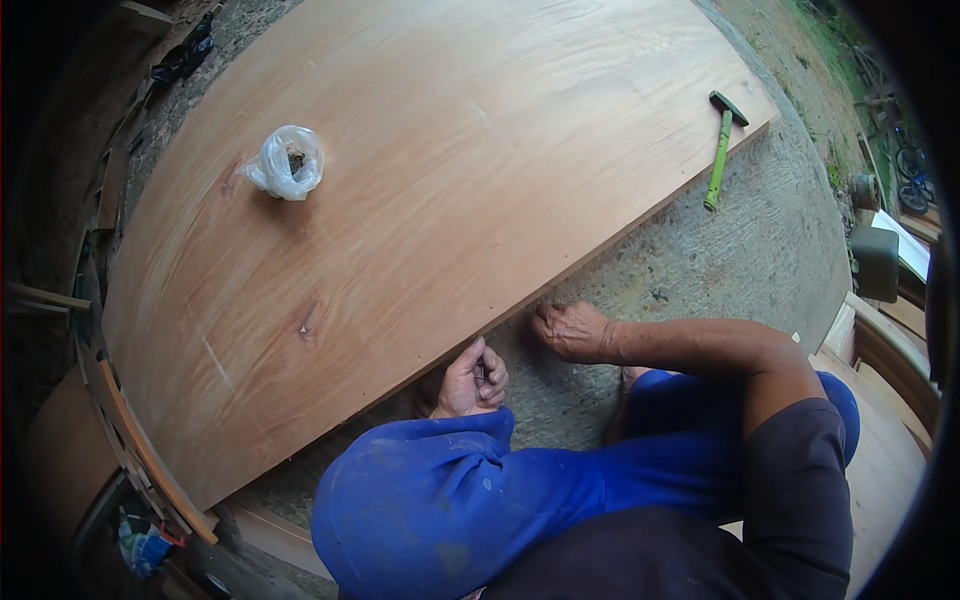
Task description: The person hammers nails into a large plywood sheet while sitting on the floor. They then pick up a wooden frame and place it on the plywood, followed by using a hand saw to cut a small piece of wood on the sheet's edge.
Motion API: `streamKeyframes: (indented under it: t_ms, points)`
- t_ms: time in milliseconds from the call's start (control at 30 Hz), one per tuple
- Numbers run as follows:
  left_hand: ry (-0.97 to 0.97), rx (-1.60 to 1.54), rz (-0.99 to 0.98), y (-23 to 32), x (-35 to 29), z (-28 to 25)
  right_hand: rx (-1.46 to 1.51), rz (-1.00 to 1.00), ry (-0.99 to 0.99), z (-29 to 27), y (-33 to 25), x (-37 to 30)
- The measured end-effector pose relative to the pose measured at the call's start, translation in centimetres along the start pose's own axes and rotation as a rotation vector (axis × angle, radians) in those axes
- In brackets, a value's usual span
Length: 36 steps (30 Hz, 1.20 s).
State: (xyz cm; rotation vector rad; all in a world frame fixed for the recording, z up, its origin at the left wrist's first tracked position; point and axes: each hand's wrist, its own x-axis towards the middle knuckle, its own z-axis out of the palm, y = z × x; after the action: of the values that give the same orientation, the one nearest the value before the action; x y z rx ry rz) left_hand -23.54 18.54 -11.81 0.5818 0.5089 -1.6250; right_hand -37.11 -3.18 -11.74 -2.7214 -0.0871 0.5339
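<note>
Panel (pixel 400 230), big flat wooden one, fills the middle, near edge running diagonally from lower L to upper R. L hand (pixel 470 378) right at that edge now, thumb up against the index, other fingers curled; gap's too dark to tell if it's grasping anything. R hand (pixel 572 332) a bit farther along, over the concrete floor (pixel 700 270), just beside the edge: fingers tucked in, tips hidden, so can't tell what, if anything, it's got. Up on the panel, toward the L, translucent plastic bag (pixel 290 186), mouth open, w/ small dark bits (pixel 296 160) inside. Far R corner: hammer (pixel 721 145), dark head, green handle poking past the edge. Blue trousers (pixel 420 490) below, knee bent nr L hand.
</note>
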Motion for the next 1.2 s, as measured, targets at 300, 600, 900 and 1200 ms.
streamKeyframes:
  t_ms: [300,600,900,1200]
  points:
    - [0.074,0.012,0.129,-1.2,0.6,2.5,0.296,-0.401,0.127,-8.6,-5.0,1.9]
    - [-0.034,-0.006,0.266,4.3,-4.0,5.3,0.474,-0.123,0.459,-15.7,-4.4,13.3]
    - [0.013,-0.097,0.806,22.8,-0.6,13.8,1.206,-0.012,0.338,-16.7,4.6,31.3]
    - [0.445,0.054,1.126,32.8,0.6,11.4,1.000,0.017,0.555,-17.2,-4.7,27.7]
